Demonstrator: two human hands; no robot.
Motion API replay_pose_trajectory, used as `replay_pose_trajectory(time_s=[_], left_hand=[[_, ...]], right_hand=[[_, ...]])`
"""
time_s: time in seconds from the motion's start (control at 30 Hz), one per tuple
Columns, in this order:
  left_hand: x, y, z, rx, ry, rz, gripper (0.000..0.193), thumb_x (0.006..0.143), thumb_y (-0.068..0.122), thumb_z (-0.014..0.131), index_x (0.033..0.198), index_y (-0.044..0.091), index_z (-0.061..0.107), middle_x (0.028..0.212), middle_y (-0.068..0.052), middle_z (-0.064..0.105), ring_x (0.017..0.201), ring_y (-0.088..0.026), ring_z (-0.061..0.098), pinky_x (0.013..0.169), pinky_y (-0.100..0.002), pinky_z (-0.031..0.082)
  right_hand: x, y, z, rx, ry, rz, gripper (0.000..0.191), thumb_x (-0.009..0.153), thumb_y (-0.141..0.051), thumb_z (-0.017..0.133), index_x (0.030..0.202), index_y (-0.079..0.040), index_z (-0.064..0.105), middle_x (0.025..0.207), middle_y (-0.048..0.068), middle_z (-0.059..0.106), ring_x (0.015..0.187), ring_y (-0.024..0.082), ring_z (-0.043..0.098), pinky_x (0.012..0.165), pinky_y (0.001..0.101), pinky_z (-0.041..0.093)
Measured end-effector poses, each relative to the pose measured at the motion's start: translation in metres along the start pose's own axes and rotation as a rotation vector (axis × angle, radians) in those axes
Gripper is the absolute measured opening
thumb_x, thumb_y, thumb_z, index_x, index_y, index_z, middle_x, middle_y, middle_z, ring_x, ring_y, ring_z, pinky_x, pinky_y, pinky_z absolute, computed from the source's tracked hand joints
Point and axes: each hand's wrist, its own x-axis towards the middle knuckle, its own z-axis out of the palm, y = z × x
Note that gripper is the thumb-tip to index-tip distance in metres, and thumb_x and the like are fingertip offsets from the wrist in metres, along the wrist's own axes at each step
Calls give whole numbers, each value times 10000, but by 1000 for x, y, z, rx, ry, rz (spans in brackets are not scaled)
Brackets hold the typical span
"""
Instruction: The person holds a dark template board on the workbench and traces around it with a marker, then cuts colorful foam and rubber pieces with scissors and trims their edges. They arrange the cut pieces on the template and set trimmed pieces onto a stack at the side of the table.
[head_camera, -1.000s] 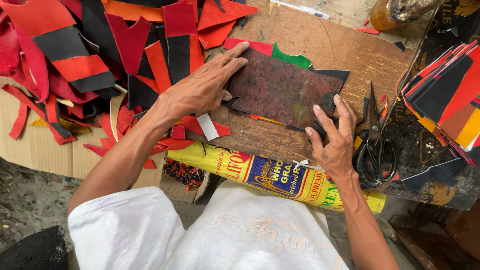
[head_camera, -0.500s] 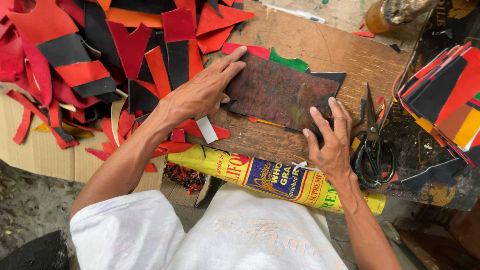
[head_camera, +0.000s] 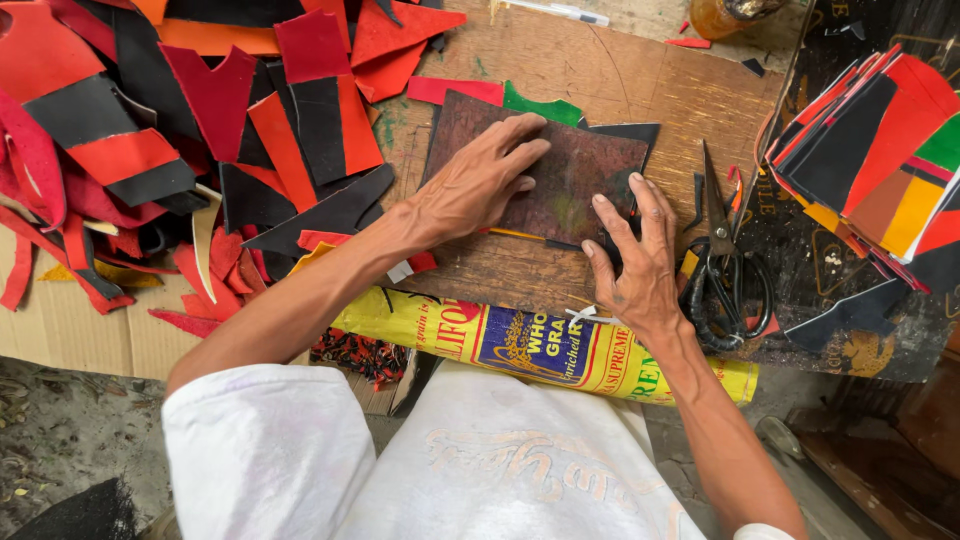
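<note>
You are pressing both hands flat, your left hand (head_camera: 470, 190) and right hand (head_camera: 635, 265), on the dark sheet (head_camera: 570, 170). The scissors (head_camera: 725, 270) are lying just beside your right fingers, so a slip sideways is risking a cut.

Craft workshop, scarred wooden work board (head_camera: 600, 70), heaped red and black offcuts (head_camera: 180, 130), black scissors (head_camera: 725, 270)

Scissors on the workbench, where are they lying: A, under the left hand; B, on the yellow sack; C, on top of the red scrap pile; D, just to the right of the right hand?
D: the black-handled scissors lie on the board just beyond the right hand, blades pointing away from the person.
</note>
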Motion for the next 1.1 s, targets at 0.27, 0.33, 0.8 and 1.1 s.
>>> replay_pose_trajectory(time_s=[0.27,0.33,0.8,1.1], left_hand=[[24,5,9,409,-180,110,570,951,272,604,1496,124,526,1560,-162,425,1059,-265,518,911,-399,431],[34,5,14,344,-157,101,582,992,421,609,1488,128,522,1539,-163,428,1002,-284,494,870,-431,404],[88,0,39,324,-90,124,532,997,385,641,1455,129,553,1500,-188,447,1033,-281,500,874,-428,401],[93,11,27,169,-71,25,431,977,223,670,1347,27,568,1367,-175,495,1083,-310,540,916,-423,451]], right_hand=[[12,17,-12,101,21,51,639,841,-101,829,1430,-47,587,1576,234,403,1431,427,414,1187,479,393],[15,27,-14,129,26,66,720,816,-113,852,1460,-25,541,1571,226,412,1422,428,425,1187,483,394],[49,67,-54,88,43,16,712,747,-154,891,1359,30,577,1368,233,562,1218,415,545,1049,489,453],[143,95,-16,262,266,-37,131,947,17,771,1074,-15,772,995,97,675,961,240,633,851,362,528]])
